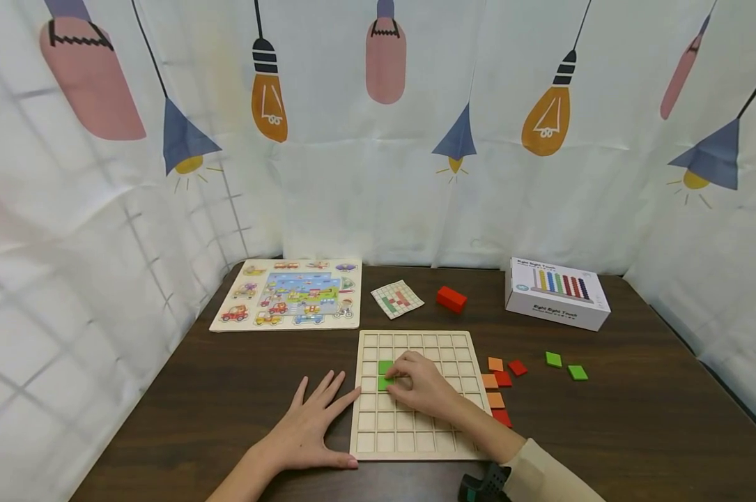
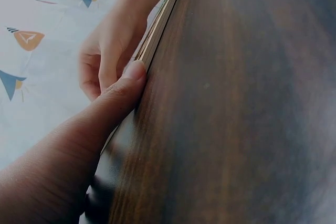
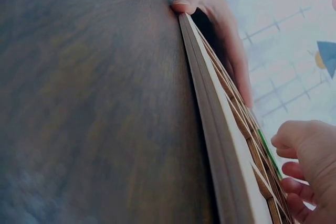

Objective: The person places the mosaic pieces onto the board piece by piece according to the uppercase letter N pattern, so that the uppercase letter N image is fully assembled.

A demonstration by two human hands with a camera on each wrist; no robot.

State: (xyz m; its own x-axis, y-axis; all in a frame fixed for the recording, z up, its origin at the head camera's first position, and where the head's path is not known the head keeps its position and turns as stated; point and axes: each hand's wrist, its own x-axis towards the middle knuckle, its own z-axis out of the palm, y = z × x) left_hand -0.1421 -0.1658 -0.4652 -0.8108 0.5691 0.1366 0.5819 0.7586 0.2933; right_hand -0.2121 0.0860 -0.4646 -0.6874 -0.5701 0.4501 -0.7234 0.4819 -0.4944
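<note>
A wooden grid board lies on the dark table, with two green square tiles in neighbouring cells of one column, the far tile and the near tile. My right hand reaches over the board, its thumb and forefinger pinching at the near tile. A thin green edge shows beside those curled fingers in the right wrist view. Fingers spread, my left hand rests at the board's left side. Its thumb touches the board's edge near the front corner.
Loose orange tiles and red tiles lie along the board's right side, two green tiles farther right. Behind are a patterned card, a red block, a white box and a picture puzzle.
</note>
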